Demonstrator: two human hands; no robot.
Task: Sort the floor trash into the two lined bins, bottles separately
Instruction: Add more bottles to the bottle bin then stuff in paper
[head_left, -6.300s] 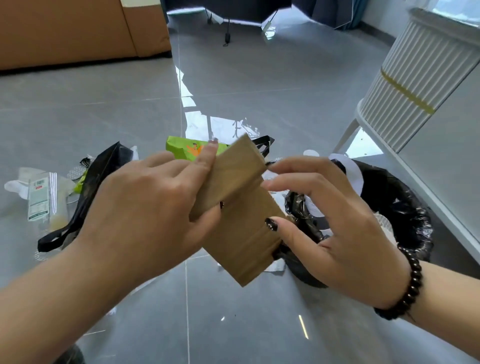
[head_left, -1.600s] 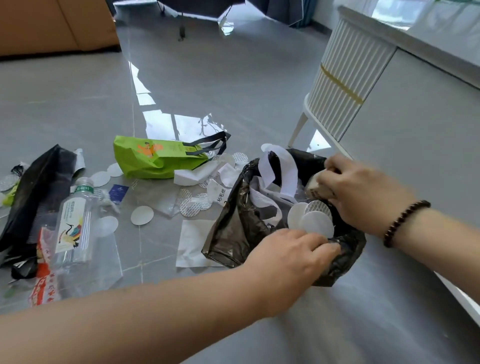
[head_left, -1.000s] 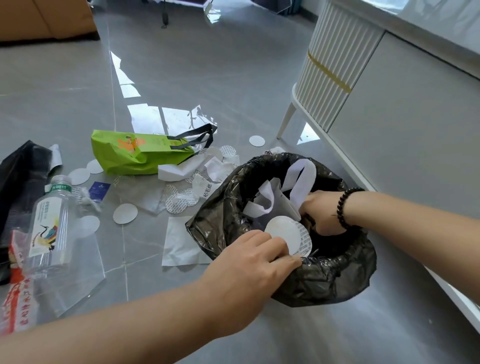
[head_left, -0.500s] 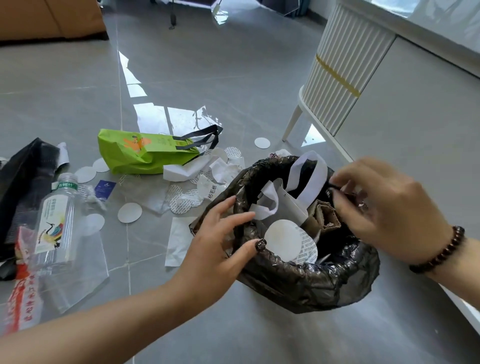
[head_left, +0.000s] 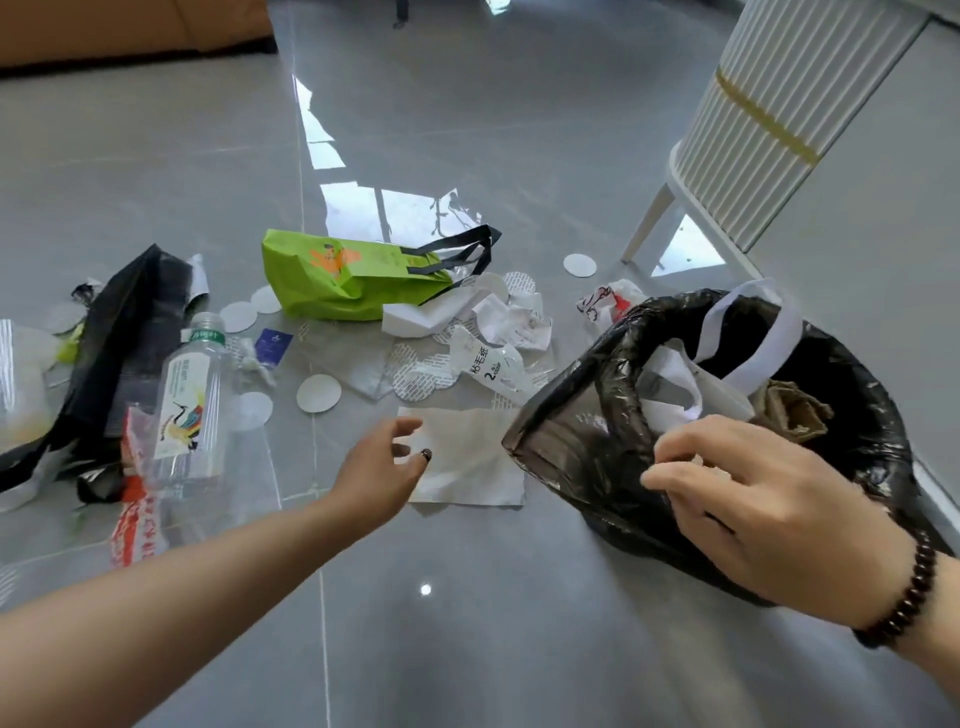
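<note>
A bin with a black liner (head_left: 587, 447) stands on the floor at the right. Inside it lie a white handled bag (head_left: 748, 332) and crumpled brown paper (head_left: 795, 410). My right hand (head_left: 769, 499) is at its near rim, thumb and fingers curled and pinching the liner. My left hand (head_left: 384, 467) hovers with relaxed, spread fingers over the left edge of a flat white paper sheet (head_left: 472, 457) and holds nothing. A clear plastic bottle (head_left: 192, 395) with a green cap lies further left. Only one bin is in view.
A green handled bag (head_left: 353, 280), crumpled white papers (head_left: 498, 332), several white discs (head_left: 318, 393), a black bag (head_left: 119, 332) and a red-and-white wrapper (head_left: 135, 525) litter the grey floor. A white ribbed cabinet (head_left: 769, 119) on legs stands behind the bin.
The brown paper went from my hands into the bin. My left hand has left the bin's rim and moved left over the paper sheet. My right hand dropped to the near rim.
</note>
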